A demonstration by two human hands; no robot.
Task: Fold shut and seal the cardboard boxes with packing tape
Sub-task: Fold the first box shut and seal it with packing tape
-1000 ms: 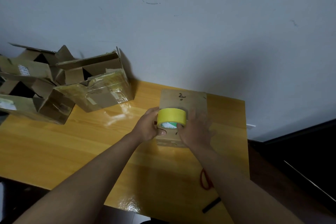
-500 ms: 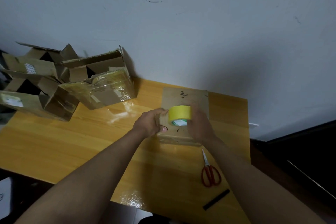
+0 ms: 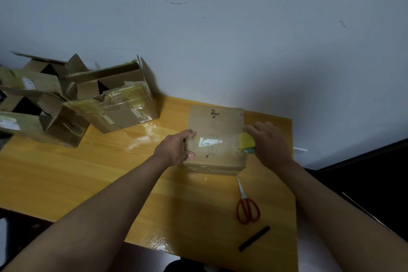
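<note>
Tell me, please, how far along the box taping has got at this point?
Done: the small box on the table is folded shut. In hand: the left hand steadies its left edge while the right hand holds the yellow tape roll at its right edge. Left: cutting with the scissors, then the open boxes by the wall.

The closed box [image 3: 216, 137] bears a black handwritten mark and a white label, neither legible.
</note>
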